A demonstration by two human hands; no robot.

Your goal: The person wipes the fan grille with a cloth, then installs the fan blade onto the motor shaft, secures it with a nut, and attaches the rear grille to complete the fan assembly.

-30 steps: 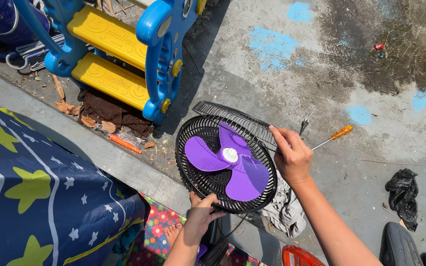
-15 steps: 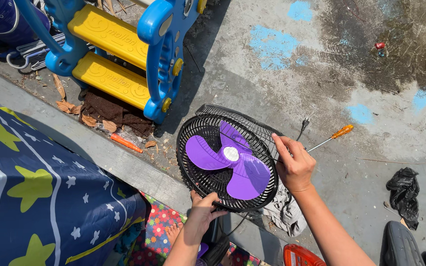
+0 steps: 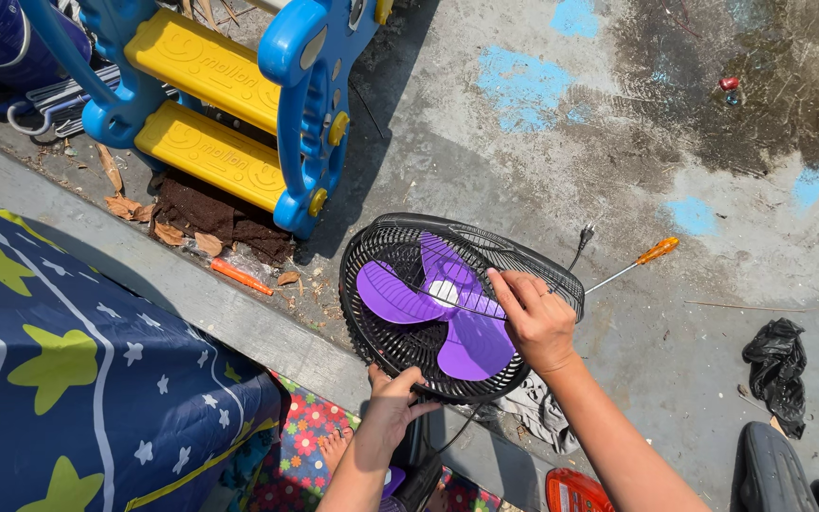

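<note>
Purple fan blades (image 3: 447, 318), black fan grille (image 3: 386, 251), orange-handled screwdriver (image 3: 642, 263).

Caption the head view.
Both hands, left hand and right hand, hold a purple-bladed fan over concrete.

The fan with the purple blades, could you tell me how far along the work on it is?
The purple blades sit mounted inside the rear guard. In hand: the right hand holds the front guard over the blades, tilted and only partly seated, while the left hand grips the lower rim. Left: seating the front guard flush. The screwdriver lies untouched.
</note>
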